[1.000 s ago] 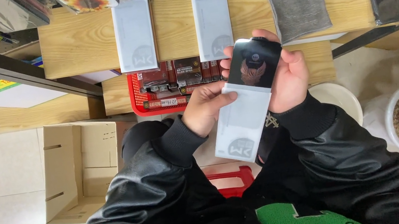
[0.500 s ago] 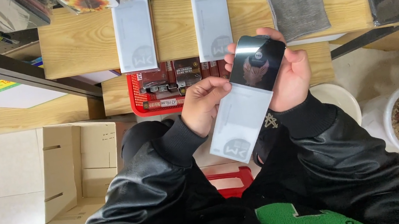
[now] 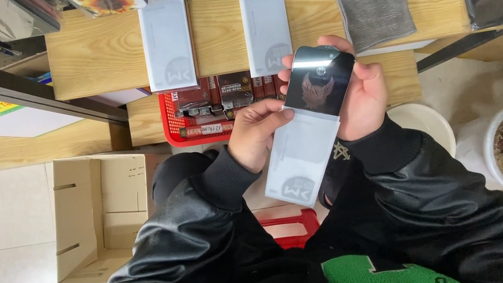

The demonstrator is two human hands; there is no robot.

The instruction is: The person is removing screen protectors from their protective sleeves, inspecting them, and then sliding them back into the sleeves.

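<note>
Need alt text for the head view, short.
Seen from above, a person in a black jacket holds a glossy dark panel in the right hand while the left hand pinches the white sleeve it sits in. Ahead, a wooden shelf carries two more white sleeves and a grey cloth; a cardboard box stands at left.

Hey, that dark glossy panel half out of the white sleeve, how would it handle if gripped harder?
The panel looks thin, flat and unbent, so probably stiff but fragile. Its glossy, reflective face suggests it is slippery. The right hand holds its edges.
</note>
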